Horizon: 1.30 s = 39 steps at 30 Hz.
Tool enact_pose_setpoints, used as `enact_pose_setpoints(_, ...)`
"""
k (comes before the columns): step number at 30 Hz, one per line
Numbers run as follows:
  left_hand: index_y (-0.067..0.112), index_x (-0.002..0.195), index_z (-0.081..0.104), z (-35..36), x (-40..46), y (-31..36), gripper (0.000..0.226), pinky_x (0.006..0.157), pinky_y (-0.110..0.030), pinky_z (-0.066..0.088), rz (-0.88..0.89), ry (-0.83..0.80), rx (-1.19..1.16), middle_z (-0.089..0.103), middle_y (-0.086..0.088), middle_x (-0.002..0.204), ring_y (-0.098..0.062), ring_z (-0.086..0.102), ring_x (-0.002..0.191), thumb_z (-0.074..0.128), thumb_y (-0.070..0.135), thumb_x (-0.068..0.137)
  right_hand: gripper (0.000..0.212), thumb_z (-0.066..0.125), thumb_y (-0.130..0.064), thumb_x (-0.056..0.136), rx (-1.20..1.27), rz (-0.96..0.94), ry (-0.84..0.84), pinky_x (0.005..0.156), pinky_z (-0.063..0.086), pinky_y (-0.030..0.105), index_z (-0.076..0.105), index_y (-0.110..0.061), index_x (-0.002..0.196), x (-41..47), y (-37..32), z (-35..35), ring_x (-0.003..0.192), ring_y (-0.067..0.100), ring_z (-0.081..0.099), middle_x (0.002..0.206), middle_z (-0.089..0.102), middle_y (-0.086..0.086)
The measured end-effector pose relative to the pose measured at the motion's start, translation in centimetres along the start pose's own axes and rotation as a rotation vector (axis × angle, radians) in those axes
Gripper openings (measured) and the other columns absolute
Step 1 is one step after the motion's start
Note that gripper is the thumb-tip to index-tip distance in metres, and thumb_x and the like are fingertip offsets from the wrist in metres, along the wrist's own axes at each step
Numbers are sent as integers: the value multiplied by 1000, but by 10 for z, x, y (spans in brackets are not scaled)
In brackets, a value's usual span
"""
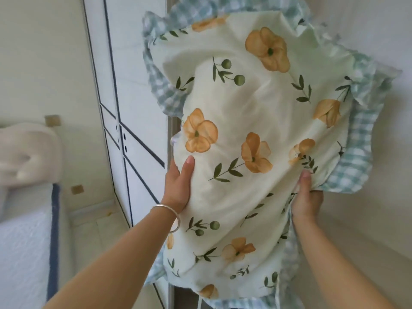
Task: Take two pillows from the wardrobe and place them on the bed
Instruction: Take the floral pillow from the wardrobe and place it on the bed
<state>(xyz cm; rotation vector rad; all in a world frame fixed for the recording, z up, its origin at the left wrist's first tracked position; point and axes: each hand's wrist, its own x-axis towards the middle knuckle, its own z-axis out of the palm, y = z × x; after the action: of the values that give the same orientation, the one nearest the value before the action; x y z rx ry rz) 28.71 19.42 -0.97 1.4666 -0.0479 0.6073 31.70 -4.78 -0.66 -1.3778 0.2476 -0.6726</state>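
A large cream pillow (pixel 243 121) printed with orange flowers and green leaves, edged in a blue-green checked frill, fills the middle and right of the head view, held up in the air. My left hand (pixel 178 186) grips its left side, thumb on the front; a silver bangle sits on that wrist. My right hand (pixel 306 197) pinches the fabric at its lower right edge. The white wardrobe (pixel 133 108) with dark line trim stands just behind and left of the pillow. The bed (pixel 24 241) lies at the lower left. No second pillow is visible.
A padded cream headboard (pixel 29 152) rises at the left above the bed's white textured cover with a blue stripe. Pale tiled floor (pixel 95 219) runs between bed and wardrobe. A plain white wall (pixel 367 219) is on the right.
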Motion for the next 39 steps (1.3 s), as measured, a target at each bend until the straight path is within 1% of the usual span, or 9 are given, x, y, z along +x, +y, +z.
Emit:
enact_pose_setpoints(5, 21, 125, 53, -47, -13, 3, 71, 79, -3, 42, 83, 144, 79, 63, 15, 112, 11, 58, 99, 38, 65, 71, 18, 48, -29, 95, 15, -37, -27, 75, 37, 27, 57, -13, 95, -37, 9, 38, 89, 17, 51, 93, 55, 7)
enact_pose_setpoints(8, 9, 125, 56, -85, -16, 0, 82, 88, -15, 47, 78, 247, 156, 66, -7, 117, -17, 61, 109, 31, 68, 74, 23, 49, -26, 94, 56, -37, -81, 69, 38, 20, 61, -8, 103, -60, 11, 67, 91, 14, 51, 95, 55, 6)
enact_pose_setpoints(11, 17, 115, 61, -122, -16, 1, 65, 95, -31, 44, 38, 343, 165, 66, -4, 112, -18, 60, 104, 30, 63, 82, 15, 52, -23, 93, 96, -49, -143, 56, 42, 12, 59, -11, 99, -82, 15, 98, 92, 14, 54, 97, 57, 4)
enact_pose_setpoints(14, 34, 93, 59, -160, -10, 2, 34, 79, -20, 45, -1, 426, 151, 62, 6, 91, -5, 56, 83, 29, 47, 95, 23, 57, -32, 87, 148, -54, -225, 55, 44, 0, 59, -12, 97, -106, 22, 138, 89, 15, 57, 97, 59, 4)
enact_pose_setpoints(18, 22, 119, 55, -226, 3, -3, 39, 70, -10, 44, -35, 568, 140, 62, 6, 99, 1, 55, 86, 25, 39, 101, 32, 57, -41, 78, 161, -58, -384, 59, 44, 0, 59, -15, 97, -148, 29, 204, 80, 8, 58, 93, 60, -1)
enact_pose_setpoints(22, 33, 84, 55, -296, 18, -17, 33, 71, -23, 45, -102, 696, 156, 58, 5, 81, -5, 53, 75, 27, 42, 100, 15, 58, -25, 90, 118, -34, -514, 65, 44, 13, 53, -23, 76, -187, 39, 275, 74, 7, 57, 79, 57, -9)
enact_pose_setpoints(24, 39, 91, 54, -328, 26, -23, 28, 68, -13, 46, -103, 738, 217, 59, 11, 85, 2, 54, 78, 28, 37, 101, 19, 57, -25, 90, 111, -12, -577, 65, 43, 9, 51, -28, 72, -205, 45, 311, 73, 0, 55, 78, 56, -14)
enact_pose_setpoints(30, 17, 125, 56, -419, 59, -34, 52, 74, -30, 43, -192, 851, 250, 63, -3, 96, -20, 58, 91, 26, 50, 97, 11, 59, -28, 89, 67, 33, -692, 79, 43, 23, 52, -19, 89, -249, 64, 410, 86, 12, 54, 87, 56, -5)
enact_pose_setpoints(39, 28, 116, 58, -522, 101, -75, 57, 92, -43, 45, -372, 993, 232, 63, -10, 112, -29, 57, 102, 25, 65, 90, 42, 58, -36, 87, -45, 84, -900, 83, 40, 25, 50, -15, 122, -299, 112, 547, 94, 10, 50, 100, 54, -7)
